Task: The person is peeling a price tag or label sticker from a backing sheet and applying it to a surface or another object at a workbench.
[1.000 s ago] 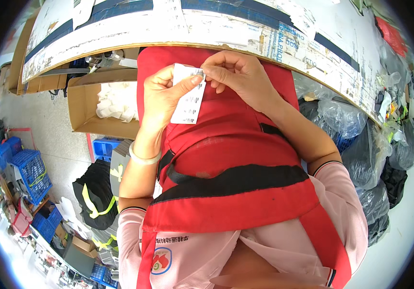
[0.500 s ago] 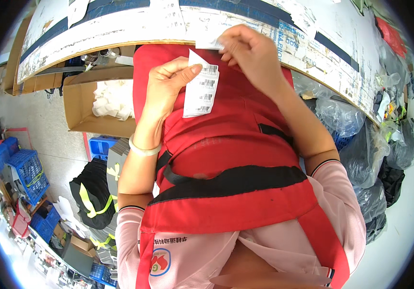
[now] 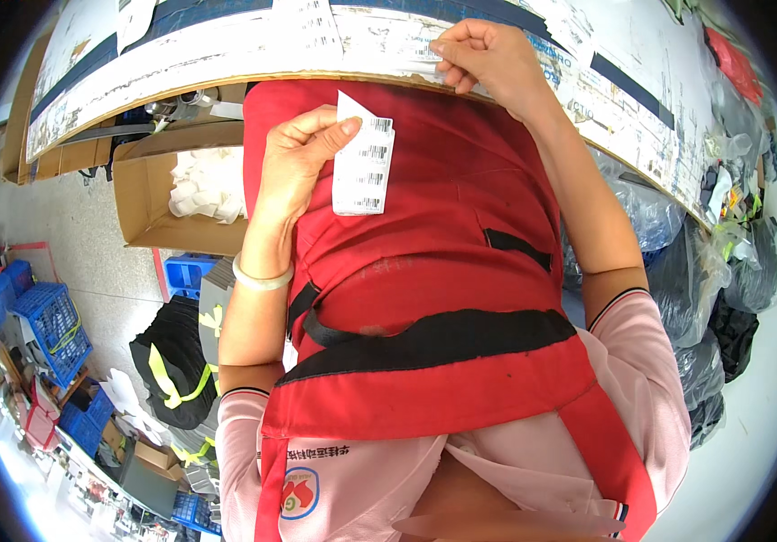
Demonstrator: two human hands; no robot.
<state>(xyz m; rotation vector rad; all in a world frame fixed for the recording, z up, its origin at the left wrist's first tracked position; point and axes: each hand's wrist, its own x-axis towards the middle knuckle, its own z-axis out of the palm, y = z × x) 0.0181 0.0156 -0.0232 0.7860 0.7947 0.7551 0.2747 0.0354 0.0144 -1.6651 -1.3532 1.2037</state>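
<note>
My left hand (image 3: 302, 158) is closed over my lap, thumb and fingers pinching a white strip of barcode labels (image 3: 363, 176). The strip hangs down in front of my red apron (image 3: 433, 208), its upper end coming to a point. At the near edge of the worktable (image 3: 226, 59), my right hand (image 3: 495, 68) is closed in a pinch. Its fingertips grip the end of a small white barcode label (image 3: 417, 50), which is hard to tell apart from the pale tabletop. More barcode labels (image 3: 314, 27) lie farther back on the table.
A cardboard box (image 3: 149, 203) with white paper scraps (image 3: 208, 185) stands below the table at left. Black stacked pieces tied with yellow-green strips (image 3: 172, 361) and a blue crate (image 3: 54, 316) are lower left. Clear plastic bags (image 3: 691, 280) crowd the right side.
My right hand has moved up and slightly right, carrying the small label from over my lap onto the table edge. My left hand and its strip have shifted slightly left.
</note>
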